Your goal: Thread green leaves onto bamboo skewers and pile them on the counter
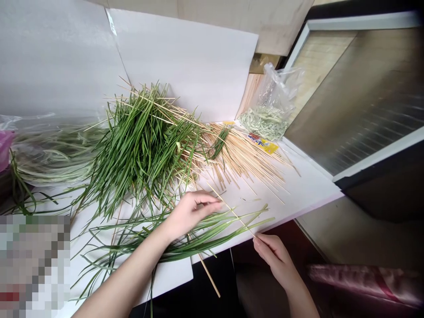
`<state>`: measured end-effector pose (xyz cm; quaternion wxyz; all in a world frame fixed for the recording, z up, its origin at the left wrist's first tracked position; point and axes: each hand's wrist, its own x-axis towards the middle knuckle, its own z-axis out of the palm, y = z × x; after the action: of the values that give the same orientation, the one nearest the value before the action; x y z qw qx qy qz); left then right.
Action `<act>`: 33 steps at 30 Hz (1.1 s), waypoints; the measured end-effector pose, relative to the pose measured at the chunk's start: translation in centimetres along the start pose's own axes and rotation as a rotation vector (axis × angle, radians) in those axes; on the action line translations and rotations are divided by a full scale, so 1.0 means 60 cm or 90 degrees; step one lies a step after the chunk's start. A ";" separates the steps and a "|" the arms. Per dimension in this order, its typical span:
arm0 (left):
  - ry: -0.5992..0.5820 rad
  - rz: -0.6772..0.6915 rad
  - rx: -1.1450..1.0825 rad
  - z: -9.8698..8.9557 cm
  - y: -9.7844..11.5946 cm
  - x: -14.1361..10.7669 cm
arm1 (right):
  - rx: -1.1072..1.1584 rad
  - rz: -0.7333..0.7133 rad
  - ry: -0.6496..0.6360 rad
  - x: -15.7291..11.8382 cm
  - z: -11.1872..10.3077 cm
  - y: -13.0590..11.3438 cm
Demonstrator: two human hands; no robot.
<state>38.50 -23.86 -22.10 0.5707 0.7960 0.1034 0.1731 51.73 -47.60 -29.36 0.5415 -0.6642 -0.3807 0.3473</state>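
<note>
My right hand, at the table's front edge, pinches the lower end of a thin bamboo skewer, which slants up and left over green garlic chives. My left hand is above those loose chives, its thumb and fingertips drawn together near the skewer's middle. Whatever lies between the left fingertips is too small to make out. Under my left forearm the chive leaves fan out across the white tabletop. Another skewer pokes out past the front edge below the chives.
Behind is a tall heap of chives with skewers on top. A spread of bamboo skewers lies to its right, near a clear bag of pale green strips. A plastic bag of greens sits left. A framed glass panel stands right.
</note>
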 end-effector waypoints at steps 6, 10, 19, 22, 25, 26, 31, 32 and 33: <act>0.045 0.043 0.226 -0.030 -0.009 0.007 | -0.033 0.006 0.008 -0.005 -0.015 0.006; -0.041 0.115 0.420 -0.009 -0.019 0.002 | -0.040 0.012 0.004 -0.006 -0.018 0.010; -0.038 0.084 0.384 0.007 -0.026 -0.001 | -0.042 0.029 0.068 -0.005 -0.012 0.002; 0.043 -0.004 0.188 -0.004 -0.025 0.001 | -0.041 0.024 0.073 -0.004 -0.011 0.001; 0.108 -0.037 -0.034 -0.011 -0.027 0.005 | -0.038 0.028 0.085 -0.003 -0.010 -0.001; 0.123 -0.035 -0.096 -0.012 -0.027 0.007 | -0.036 0.031 0.082 -0.002 -0.009 -0.002; 0.189 -0.027 -0.222 -0.011 -0.022 0.010 | -0.016 0.048 0.047 0.000 -0.009 -0.008; 0.201 -0.029 -0.228 -0.010 -0.021 0.010 | -0.013 0.048 0.043 0.001 -0.009 -0.010; 0.213 -0.034 -0.237 -0.010 -0.020 0.010 | -0.012 0.047 0.040 0.001 -0.009 -0.011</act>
<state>38.85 -22.73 -23.00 0.6867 0.6344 0.1839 0.3036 52.11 -47.70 -28.64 0.5336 -0.6935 -0.3422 0.3424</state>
